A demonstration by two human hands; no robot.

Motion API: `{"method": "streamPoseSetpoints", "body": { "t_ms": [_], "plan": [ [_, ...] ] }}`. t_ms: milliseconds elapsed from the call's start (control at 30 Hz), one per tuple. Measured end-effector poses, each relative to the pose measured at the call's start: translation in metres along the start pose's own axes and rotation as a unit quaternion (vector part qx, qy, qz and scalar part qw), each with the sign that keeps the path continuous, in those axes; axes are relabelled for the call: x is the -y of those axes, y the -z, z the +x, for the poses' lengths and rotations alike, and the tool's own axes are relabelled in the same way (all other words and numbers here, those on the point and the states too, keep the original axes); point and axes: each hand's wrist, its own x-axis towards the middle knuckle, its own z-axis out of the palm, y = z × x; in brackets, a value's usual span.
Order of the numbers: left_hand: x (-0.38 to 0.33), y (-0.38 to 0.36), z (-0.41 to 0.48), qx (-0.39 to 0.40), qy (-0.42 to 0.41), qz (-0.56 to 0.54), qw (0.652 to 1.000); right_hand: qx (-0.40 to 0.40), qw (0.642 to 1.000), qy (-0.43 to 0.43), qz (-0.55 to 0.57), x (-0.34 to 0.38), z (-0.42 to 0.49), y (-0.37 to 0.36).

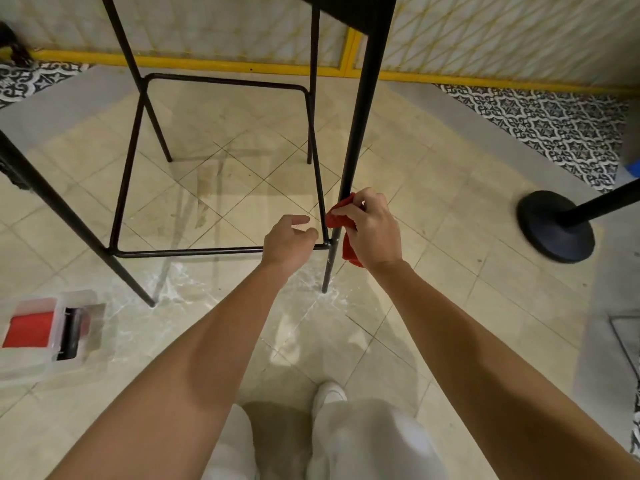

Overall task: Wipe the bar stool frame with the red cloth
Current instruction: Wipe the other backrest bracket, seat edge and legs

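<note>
Now, down at floor level, the right hand has the red cloth bunched in curled fingers and pressed against the near right leg of the black bar stool frame, low on that leg, right at the corner where the footrest rail meets it. A tail of cloth hangs below the palm. The left hand sits just beside it, over the end of that rail, fingers loosely bent and grasping nothing; whether it touches the metal, I cannot tell. The stool stands on pale floor tiles, with a clear plastic box holding something red at the lower left and a round black post base off to the right.
</note>
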Motion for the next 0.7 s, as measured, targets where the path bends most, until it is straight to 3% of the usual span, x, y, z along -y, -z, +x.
{"method": "streamPoseSetpoints", "body": {
  "t_ms": [200, 367, 600, 700],
  "plan": [
    [0.005, -0.002, 0.001, -0.012, 0.000, -0.002, 1.000, -0.096, 0.995, -0.015, 0.013, 0.001, 0.008, 0.015],
    [0.009, -0.012, 0.007, -0.016, -0.007, -0.005, 1.000, -0.122, 0.992, -0.004, 0.019, 0.000, 0.016, 0.017],
    [0.022, -0.020, 0.009, -0.010, -0.001, -0.004, 1.000, -0.016, 0.999, -0.034, 0.036, -0.013, -0.008, -0.012],
    [0.016, -0.018, 0.011, -0.017, -0.001, -0.001, 1.000, -0.006, 0.993, -0.092, 0.076, -0.021, -0.014, -0.013]
  ]
}}
